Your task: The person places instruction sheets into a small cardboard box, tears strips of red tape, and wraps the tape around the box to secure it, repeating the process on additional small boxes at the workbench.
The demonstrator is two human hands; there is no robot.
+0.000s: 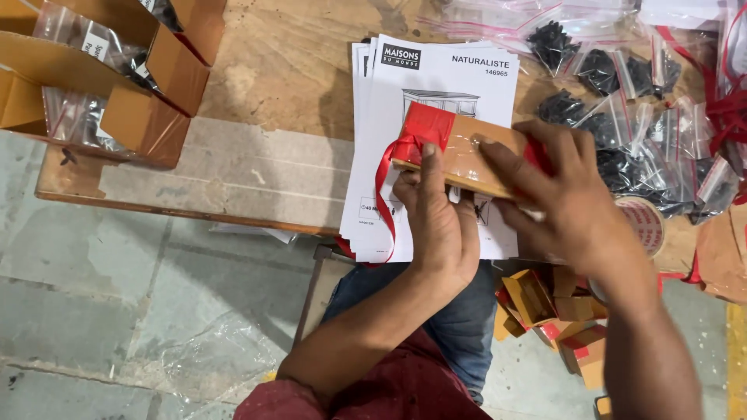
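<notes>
Both hands grip flat wooden block (459, 155) (red tape one end).

Red-taped wooden block (459, 155) (tilted, aloft)

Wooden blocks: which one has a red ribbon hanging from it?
The wooden block held in both hands over the stacked papers; the others, heaped below the table edge, show no ribbon.

Packing workshop for furniture fittings. Landmark: worn wooden workbench (272, 70). On it, a stack of printed assembly leaflets (436, 85); right, clear zip bags of black hardware (622, 101); left, cardboard bins (148, 85). Below it, concrete floor (117, 311).
</notes>
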